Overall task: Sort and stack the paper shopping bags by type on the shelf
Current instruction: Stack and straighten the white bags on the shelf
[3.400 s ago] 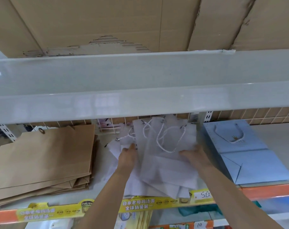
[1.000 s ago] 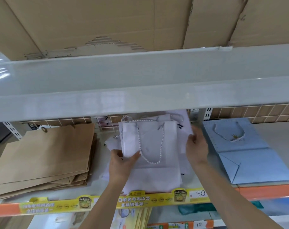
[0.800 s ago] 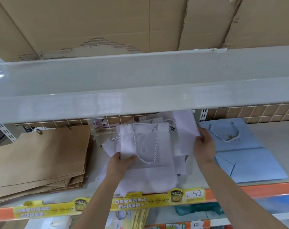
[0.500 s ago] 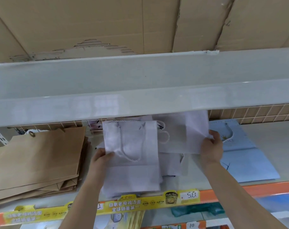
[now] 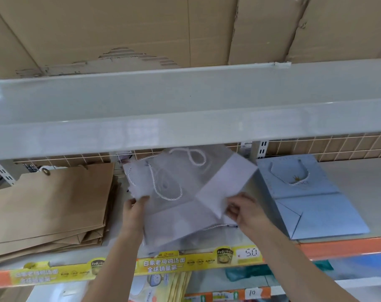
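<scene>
A person is standing at the shelf (image 5: 348,247), working on the white bags (image 5: 176,216) lying mid-shelf between the brown bags (image 5: 50,205) and the blue bag (image 5: 311,201). Likely risk: the loose white bag (image 5: 226,184), held askew, is threatening to slide off the uneven pile or snag a cord handle (image 5: 163,188), since the stack beneath is overhanging the shelf's front edge. The left hand (image 5: 135,212) is reaching forward, thumb over the pile's left edge and fingers seemingly curled beneath, gripping it. The right hand (image 5: 246,212) is angling inward, fingers pinching the tilted bag's lower corner. Both forearms are extending upward from below the price strip (image 5: 196,260).
</scene>
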Available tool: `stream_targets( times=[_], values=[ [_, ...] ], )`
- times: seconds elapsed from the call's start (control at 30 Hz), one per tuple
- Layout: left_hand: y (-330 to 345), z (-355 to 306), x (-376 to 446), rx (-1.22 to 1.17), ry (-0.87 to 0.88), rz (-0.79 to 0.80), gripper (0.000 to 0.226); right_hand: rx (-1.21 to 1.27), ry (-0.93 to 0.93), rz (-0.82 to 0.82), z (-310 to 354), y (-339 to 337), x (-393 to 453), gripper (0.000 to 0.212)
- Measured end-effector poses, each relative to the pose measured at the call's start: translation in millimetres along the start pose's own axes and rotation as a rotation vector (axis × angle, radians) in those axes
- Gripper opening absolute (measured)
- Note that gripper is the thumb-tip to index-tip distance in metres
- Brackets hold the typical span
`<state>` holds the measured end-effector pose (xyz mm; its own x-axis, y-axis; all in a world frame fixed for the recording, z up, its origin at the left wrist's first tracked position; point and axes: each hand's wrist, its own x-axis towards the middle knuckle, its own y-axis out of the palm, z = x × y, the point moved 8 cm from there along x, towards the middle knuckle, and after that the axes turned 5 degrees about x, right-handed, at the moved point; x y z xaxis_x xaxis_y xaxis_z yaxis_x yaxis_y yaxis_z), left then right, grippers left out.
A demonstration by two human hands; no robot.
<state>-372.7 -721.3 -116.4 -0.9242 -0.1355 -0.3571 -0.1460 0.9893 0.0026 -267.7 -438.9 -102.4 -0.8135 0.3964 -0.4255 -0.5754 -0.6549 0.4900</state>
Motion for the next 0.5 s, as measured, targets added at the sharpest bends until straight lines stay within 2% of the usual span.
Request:
stream_targets(
  times=[0.1, 0.17, 0.23, 0.3, 0.43, 0.5],
  values=[
    [16, 2, -9, -0.167, -0.041, 0.124, 0.047, -0.202, 0.106, 0.158, -36, 27, -8, 0.019],
    [16, -1, -10, -0.07, -0.011, 0.054, 0.059, -0.4, 0.251, 0.295, -64, 44, -20, 0.008],
    [14, -8, -13, 0.07, 0.051, -0.036, 0.062, -0.537, 0.362, 0.35, -81, 50, -26, 0.017],
    [16, -14, -14, 0.097, 0.079, -0.045, 0.062, -0.617, 0.289, 0.22, -70, 44, -18, 0.028],
    [7, -19, -4, 0.106, 0.088, -0.017, 0.051, -0.959, -0.196, -0.218, -1, 11, 10, 0.038],
    [-3, -19, 3, 0.105, 0.079, 0.019, 0.056, -1.139, -0.262, -0.289, 14, -4, 21, 0.058]
  ],
)
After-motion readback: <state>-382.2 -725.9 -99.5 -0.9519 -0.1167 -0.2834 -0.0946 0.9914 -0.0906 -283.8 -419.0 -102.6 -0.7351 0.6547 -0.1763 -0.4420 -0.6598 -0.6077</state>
